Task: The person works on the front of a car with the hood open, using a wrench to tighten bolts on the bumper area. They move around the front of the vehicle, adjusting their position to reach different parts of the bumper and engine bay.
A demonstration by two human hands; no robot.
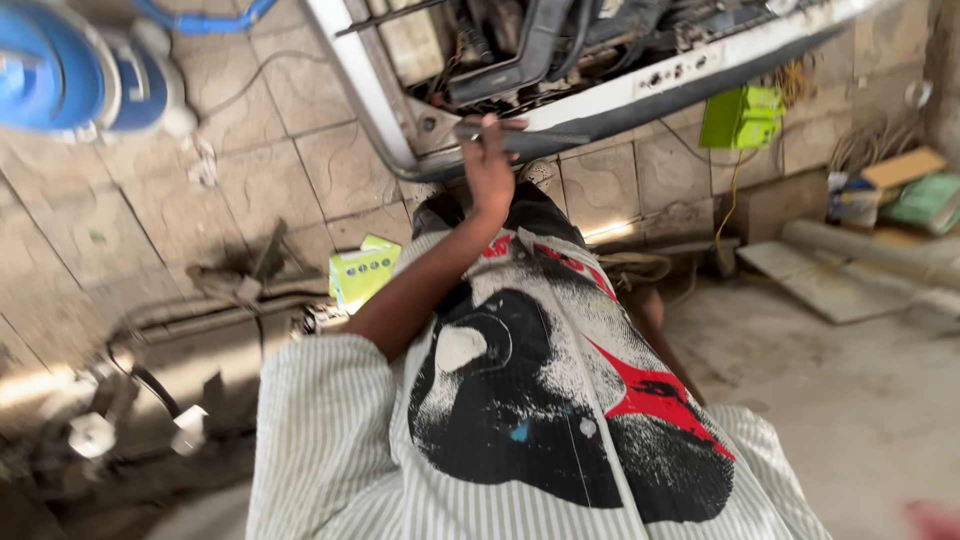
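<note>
Car repair workshop: open engine bay (560, 50), tiled floor (330, 160)

- A small yellow-green box (363, 270) with pale markings lies on the tiled floor, just left of the person's forearm.
- A bright green boxy case (741, 117) sits below the white vehicle edge, upper right.
- Brown cardboard (903, 167) and a green package (927, 201) lie at far right.

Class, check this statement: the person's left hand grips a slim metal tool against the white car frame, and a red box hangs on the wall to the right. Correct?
Not quite. The box on the wall is bright green, not red, as the head view shows. The rest stands: the left hand grips a slim metal tool at the white car frame.
</note>
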